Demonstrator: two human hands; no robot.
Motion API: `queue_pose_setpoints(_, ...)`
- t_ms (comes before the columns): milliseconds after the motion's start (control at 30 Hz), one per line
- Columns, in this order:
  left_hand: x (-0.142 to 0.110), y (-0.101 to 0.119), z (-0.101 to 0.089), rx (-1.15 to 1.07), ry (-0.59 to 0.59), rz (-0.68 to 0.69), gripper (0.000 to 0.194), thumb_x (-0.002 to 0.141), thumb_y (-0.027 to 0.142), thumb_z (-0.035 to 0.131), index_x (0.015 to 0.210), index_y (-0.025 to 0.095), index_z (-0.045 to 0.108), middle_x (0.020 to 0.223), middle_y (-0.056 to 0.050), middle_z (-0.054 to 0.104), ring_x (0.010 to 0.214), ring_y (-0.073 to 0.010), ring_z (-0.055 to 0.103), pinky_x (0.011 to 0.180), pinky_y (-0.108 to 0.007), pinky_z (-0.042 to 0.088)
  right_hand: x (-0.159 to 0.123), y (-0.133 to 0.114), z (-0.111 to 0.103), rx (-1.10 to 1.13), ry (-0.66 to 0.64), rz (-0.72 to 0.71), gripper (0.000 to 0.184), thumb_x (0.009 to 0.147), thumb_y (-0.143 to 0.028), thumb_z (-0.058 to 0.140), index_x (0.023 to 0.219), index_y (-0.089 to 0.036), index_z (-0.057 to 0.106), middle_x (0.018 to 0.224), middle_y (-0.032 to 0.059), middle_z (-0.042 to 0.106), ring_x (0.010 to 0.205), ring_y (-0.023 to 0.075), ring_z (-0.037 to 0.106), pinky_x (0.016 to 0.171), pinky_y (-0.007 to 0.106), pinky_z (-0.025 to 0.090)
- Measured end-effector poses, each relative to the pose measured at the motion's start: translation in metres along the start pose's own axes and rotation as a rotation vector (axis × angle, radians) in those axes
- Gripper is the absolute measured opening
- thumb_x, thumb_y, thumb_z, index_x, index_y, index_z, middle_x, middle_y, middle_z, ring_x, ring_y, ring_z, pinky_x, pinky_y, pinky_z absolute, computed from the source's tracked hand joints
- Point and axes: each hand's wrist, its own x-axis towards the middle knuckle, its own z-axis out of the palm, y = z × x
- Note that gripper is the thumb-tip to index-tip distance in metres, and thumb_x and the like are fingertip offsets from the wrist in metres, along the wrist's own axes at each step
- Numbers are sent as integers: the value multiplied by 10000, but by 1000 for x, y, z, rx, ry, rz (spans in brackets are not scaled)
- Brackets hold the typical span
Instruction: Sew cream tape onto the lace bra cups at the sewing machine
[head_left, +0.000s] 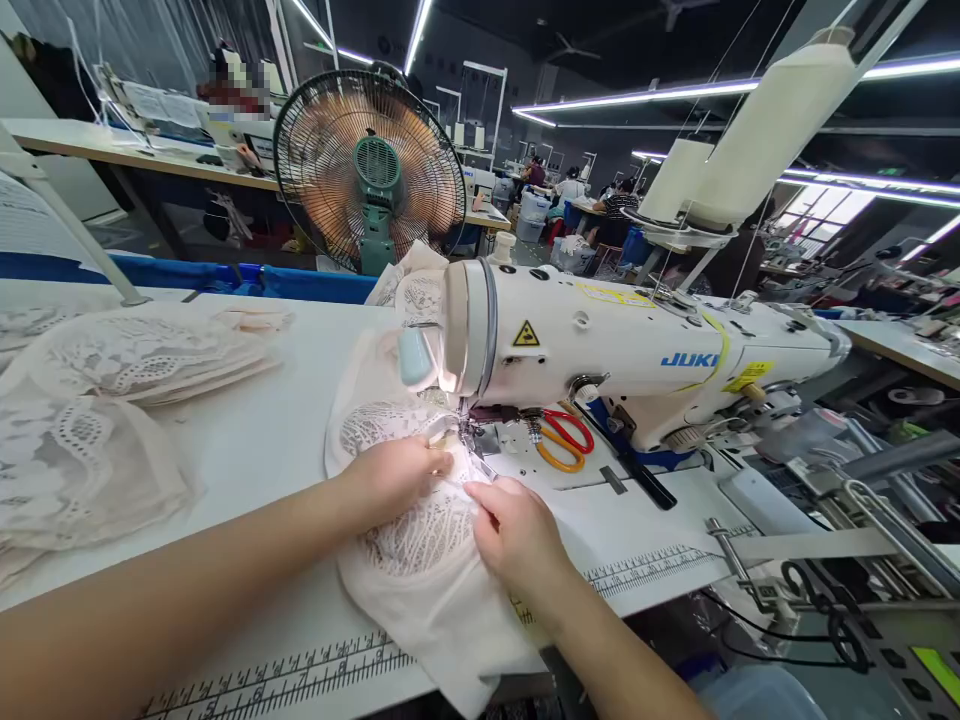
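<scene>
I pinch lace fabric [427, 540] under the left end of a sewing machine [570, 335].
Left hand [397, 480] and right hand [519, 530] grip narrowly; needle area [466, 430] unclear; lace pieces [82, 460] at left cut off.

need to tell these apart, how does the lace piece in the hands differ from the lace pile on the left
The lace piece lies at the sewing machine, held by the left hand and right hand; the lace pile lies apart, untouched.
The lace piece drapes over the front edge of the table, while the lace pile shows stacked layers.
Both are pale, with patterned lace and plainer fabric.
</scene>
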Motion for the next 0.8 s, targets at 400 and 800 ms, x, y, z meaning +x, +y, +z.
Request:
queue_pose_setpoints(400,11,13,-3,103,-154,-113,406,845,125,384,1178,189,606,917,-111,631,746,-293,646,527,-318,423,8,-2,-3,-293,-254,4,493,847,-147,450,1324,-220,549,872,106,603,830,249,562,668,320,434)
queue_pose_setpoints(800,21,7,1,78,-192,-163,498,810,98,417,1271,213,566,1058,-100,651,867,-279,654,634,-319,480,18,-25,-16,-385,-351,150,517,869,-66,439,1356,-227,504,971,113,637,918,237,608,716,304,479)
